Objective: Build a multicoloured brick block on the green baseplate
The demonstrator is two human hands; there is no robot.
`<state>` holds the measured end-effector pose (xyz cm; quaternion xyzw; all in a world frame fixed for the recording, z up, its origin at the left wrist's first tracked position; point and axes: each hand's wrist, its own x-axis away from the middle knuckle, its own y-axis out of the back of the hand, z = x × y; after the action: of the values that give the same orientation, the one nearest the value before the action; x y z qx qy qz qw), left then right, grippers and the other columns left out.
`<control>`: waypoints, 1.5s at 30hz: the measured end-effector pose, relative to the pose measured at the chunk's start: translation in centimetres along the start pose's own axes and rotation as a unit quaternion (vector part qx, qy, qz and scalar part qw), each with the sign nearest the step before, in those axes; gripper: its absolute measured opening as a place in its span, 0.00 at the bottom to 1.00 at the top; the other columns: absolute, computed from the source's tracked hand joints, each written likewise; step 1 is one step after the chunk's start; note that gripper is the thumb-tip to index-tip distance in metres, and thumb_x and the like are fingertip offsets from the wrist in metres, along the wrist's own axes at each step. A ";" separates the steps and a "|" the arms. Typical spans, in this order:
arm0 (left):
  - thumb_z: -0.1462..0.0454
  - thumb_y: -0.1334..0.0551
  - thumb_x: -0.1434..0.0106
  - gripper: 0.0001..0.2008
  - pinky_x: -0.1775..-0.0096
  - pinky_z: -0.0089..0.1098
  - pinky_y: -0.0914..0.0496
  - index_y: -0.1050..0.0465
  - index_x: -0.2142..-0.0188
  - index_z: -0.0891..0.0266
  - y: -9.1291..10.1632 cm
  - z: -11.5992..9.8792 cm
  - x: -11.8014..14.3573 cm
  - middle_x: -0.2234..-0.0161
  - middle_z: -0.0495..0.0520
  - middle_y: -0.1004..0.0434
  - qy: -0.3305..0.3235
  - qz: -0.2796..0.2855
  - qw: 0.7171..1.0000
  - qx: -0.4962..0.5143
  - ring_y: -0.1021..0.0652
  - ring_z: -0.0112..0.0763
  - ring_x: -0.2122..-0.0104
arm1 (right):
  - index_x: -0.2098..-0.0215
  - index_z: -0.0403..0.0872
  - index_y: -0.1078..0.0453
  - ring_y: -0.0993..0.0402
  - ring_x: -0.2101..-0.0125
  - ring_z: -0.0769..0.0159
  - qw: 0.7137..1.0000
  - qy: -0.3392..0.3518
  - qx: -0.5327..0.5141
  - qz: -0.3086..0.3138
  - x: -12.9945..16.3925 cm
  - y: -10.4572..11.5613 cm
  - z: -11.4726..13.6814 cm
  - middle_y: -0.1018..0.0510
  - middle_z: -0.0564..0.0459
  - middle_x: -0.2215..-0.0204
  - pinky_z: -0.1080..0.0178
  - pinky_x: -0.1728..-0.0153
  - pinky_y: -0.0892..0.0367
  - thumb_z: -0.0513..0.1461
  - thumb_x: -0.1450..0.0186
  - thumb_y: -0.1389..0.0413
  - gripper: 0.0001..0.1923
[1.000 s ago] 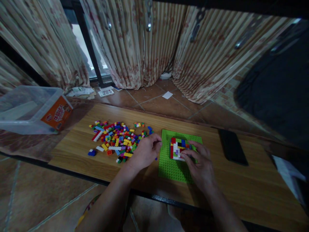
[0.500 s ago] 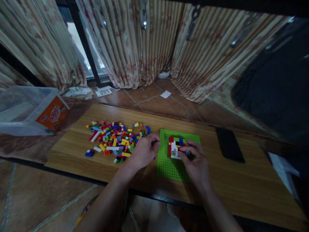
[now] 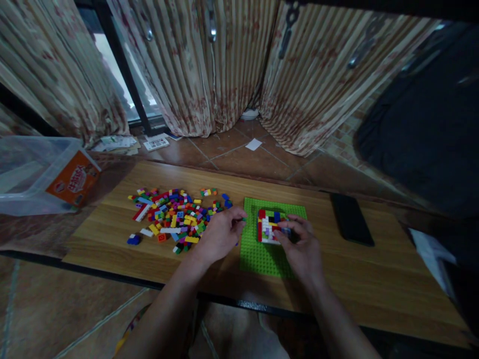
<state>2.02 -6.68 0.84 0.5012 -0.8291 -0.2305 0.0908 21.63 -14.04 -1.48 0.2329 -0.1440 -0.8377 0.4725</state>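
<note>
"Where was there room?"

"Bare tabletop [image 3: 381, 286] at four o'clock from the green baseplate [image 3: 258, 259]; the black edge [image 3: 247, 304] ran past at six."

"And the hands?"

"The right hand [image 3: 303, 247], half curled, gripped the brick build [image 3: 266, 224] over the baseplate. The left hand [image 3: 220, 232] was pinched nearly closed at nine — holding something, I couldn't tell."

"Obstacles?"

"Loose bricks [image 3: 190, 219] at nine, just beyond that hand — smartphone [image 3: 352, 219] at three, clear plastic bin [image 3: 22, 202] past the bricks."

Multicoloured brick build [image 3: 265, 225], red along its left edge, sits by the right fingers [image 3: 286, 243]; flat green studded baseplate [image 3: 258, 262] spreads beneath both
</note>
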 end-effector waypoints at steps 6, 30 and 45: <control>0.69 0.43 0.38 0.06 0.63 0.29 0.31 0.28 0.64 0.62 -0.2 -0.1 0.1 0.67 0.51 0.23 0.002 0.014 1.000 -0.001 0.23 0.31 0.66 | 0.67 0.50 0.24 0.31 0.50 0.55 1.000 0.011 0.015 0.018 0.0 0.0 0.4 0.30 0.46 0.52 0.50 0.48 0.37 0.42 0.41 0.41 0.06; 0.63 0.39 0.41 0.07 0.66 0.27 0.31 0.27 0.65 0.64 6.9 3.1 0.2 0.70 0.51 0.23 0.032 -0.246 0.967 0.053 0.24 0.29 0.70 | 0.61 0.50 0.27 0.27 0.61 0.60 0.960 0.194 0.053 0.197 3.8 -5.6 5.5 0.22 0.51 0.65 0.59 0.59 0.33 0.37 0.32 0.50 0.09; 0.67 0.41 0.40 0.06 0.67 0.27 0.31 0.25 0.65 0.63 7.3 4.1 1.0 0.71 0.51 0.22 0.017 -0.228 0.973 -0.004 0.23 0.30 0.70 | 0.58 0.50 0.23 0.29 0.59 0.60 0.957 0.194 0.115 0.183 2.2 -10.0 5.5 0.25 0.49 0.60 0.59 0.57 0.33 0.36 0.33 0.47 0.11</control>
<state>-5.81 -3.53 0.57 0.6805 -0.6904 -0.2399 0.0519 10.51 -10.71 -1.98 0.4130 -0.1851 -0.6534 0.6068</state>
